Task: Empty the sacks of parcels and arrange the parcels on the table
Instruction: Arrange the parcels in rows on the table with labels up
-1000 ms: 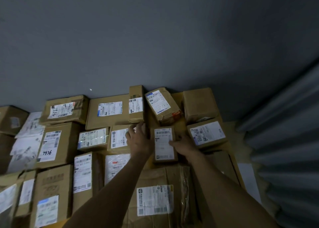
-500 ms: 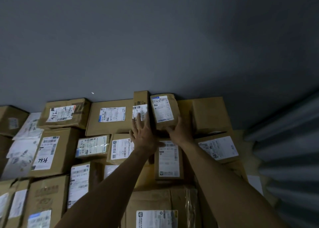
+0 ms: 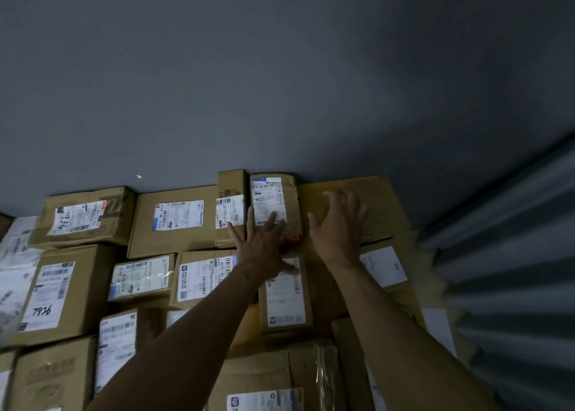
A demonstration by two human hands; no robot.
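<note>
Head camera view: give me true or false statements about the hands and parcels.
1. The left hand lies with fingers spread on a small labelled parcel. True.
2. The right hand holds a parcel in the air. False: it is open over a plain box, holding nothing.
3. A box at the left has 7936 handwritten on its label. True.
4. A sack lies on the parcels. False: no sack is in view.

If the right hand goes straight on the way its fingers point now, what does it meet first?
Most likely the plain brown cardboard box just ahead of the right hand; behind it stands the grey wall. Depth is unclear.
</note>
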